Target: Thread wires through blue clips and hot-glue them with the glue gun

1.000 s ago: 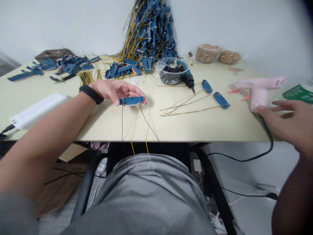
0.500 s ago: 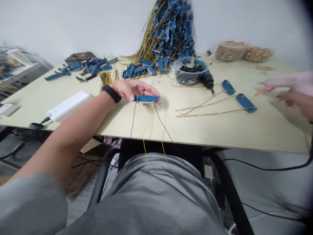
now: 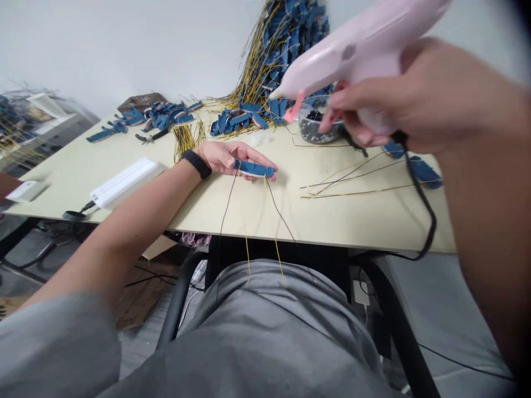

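My left hand [image 3: 226, 156] is closed round a narrow blue piece [image 3: 254, 168] with a pale lower edge, holding it over the table's front half. Black and yellow wires [image 3: 271, 193] hang from its two ends down to my lap. In my right hand [image 3: 385, 108] is a pale pink hot glue gun [image 3: 344, 58] with a pink trigger, raised at the upper right. Its nozzle points left, above and apart from the blue piece. The glue gun's black cord [image 3: 427, 204] loops below my right wrist. My right forearm partly hides two blue wired pieces [image 3: 425, 172] on the table.
A clear tub [image 3: 317, 132] of small black parts stands behind, partly covered by my right hand. A tall heap of blue wired pieces [image 3: 265, 61] leans on the wall. Pliers [image 3: 151, 136], more blue pieces [image 3: 166, 113] and a white power strip [image 3: 126, 179] lie leftward.
My right hand has come in from the right edge and up with the glue gun, now large in view. The blue piece in my left hand is slightly more tilted.
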`<state>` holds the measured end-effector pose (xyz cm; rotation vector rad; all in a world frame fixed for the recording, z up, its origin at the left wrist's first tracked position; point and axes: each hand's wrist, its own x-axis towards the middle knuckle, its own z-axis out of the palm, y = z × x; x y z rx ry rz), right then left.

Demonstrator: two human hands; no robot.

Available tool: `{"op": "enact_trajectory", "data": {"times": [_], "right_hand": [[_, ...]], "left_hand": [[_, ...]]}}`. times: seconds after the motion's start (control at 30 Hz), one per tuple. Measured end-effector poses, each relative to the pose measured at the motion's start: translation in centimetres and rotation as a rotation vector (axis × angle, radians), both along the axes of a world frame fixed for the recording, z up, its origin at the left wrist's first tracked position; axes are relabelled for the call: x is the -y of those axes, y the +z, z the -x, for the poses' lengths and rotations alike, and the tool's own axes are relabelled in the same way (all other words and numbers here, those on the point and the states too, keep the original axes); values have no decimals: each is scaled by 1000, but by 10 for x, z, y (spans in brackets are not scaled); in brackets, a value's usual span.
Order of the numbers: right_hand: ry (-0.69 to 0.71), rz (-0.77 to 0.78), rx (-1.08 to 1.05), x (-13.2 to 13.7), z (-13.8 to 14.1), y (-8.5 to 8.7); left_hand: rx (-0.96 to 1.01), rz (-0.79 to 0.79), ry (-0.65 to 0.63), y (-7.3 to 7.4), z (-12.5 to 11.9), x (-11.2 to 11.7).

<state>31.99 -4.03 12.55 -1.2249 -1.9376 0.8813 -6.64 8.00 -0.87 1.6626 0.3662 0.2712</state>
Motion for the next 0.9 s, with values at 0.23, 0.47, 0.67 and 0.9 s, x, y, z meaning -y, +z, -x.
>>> {"op": "enact_trajectory", "data": {"times": [0.23, 0.47, 0.67, 0.9], "right_hand": [[166, 124, 4, 13, 49, -16], [146, 59, 78, 11, 52, -27], [160, 34, 102, 5, 55, -33], [142, 43, 111, 5, 60, -34]], "left_hand": [[6, -1, -19, -5, 0, -4], [-42, 20, 127, -9, -3, -4], [-48, 42, 174, -13, -5, -4], [-74, 53, 141, -15, 1, -11]]}}
